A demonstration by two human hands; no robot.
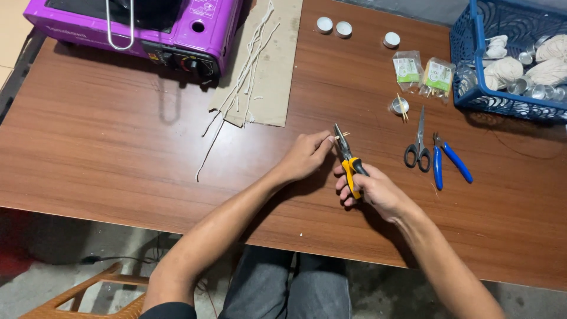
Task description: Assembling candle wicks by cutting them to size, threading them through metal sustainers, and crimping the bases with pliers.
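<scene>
Sitting at the wide brown wooden table [118,153], you had a purple portable gas stove [142,29] at its far left corner and a blue plastic mesh basket [472,65] of pale bundles and small metal cups at the far right. A flat sheet of tan cardboard [277,65] lay beside the stove with a loose bunch of white waxed wick strands [242,82] across it, some trailing onto the wood. Your right hand [372,189] was wrapped around the handles of the yellow-and-black long-nose pliers [348,159], fingers curled tight together, the tip pointing away from you near the table's middle. Your left hand [304,156] sat just beside the tip, thumb and forefinger pinching a short pale wick piece [341,136] that met the pliers' nose; whether the nose gripped it you could not tell. Right of your hands lay black-handled steel scissors [418,147] and blue-handled pliers [446,165], close together. Farther back sat two small clear packets with green labels [422,72] and three little round white tealight cups [342,28].
</scene>
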